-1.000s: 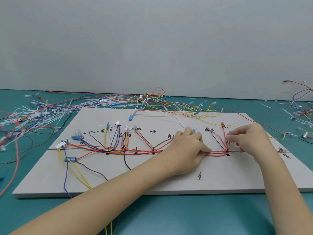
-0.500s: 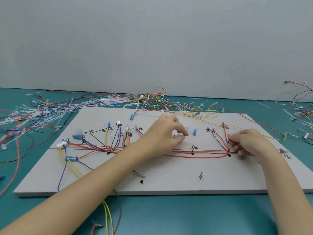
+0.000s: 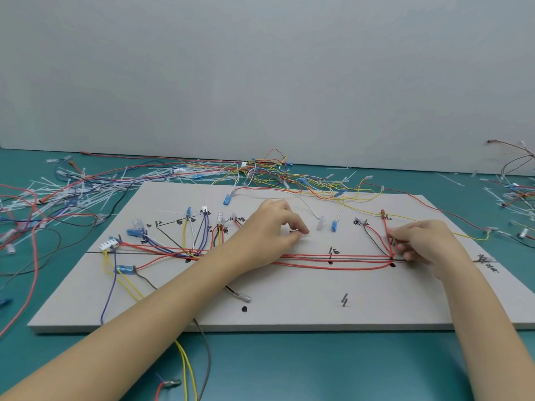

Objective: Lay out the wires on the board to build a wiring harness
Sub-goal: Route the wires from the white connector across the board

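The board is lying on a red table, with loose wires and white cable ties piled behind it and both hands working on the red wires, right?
Not quite: the table is teal, not red, as the head view shows. The rest holds: the board lies on it, loose wires and ties sit behind, and the left hand and right hand work at the red wires.

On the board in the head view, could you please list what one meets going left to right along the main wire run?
White connector → yellow wire → left hand → red wires → right hand.
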A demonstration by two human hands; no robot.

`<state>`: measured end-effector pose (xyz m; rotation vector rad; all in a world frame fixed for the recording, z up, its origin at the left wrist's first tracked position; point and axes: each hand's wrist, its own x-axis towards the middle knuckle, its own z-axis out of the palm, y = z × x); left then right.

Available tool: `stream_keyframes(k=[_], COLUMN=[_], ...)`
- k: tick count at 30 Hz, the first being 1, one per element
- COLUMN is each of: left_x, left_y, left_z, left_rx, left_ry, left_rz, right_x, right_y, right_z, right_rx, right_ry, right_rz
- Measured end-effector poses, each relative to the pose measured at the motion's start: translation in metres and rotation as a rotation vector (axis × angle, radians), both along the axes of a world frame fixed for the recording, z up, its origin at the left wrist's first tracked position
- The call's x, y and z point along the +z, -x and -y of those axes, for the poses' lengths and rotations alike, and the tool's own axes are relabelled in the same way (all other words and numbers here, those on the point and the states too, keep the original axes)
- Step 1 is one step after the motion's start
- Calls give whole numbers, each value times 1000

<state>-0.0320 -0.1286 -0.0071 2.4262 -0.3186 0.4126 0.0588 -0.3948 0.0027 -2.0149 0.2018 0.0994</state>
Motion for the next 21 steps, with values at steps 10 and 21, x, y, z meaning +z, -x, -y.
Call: stream_keyframes(k=[10, 21], left_x=[-4, -6], left_y=[0, 0], left_z=[0, 0], left_rx=[5, 3], left_ry=[-27, -35], left_rz=[-20, -25], right_x=[-2, -8], right_y=[-4, -12], right_z=[3, 5], right_rx=[-33, -69], right_ry=[-63, -10], right_rz=[-31, -29])
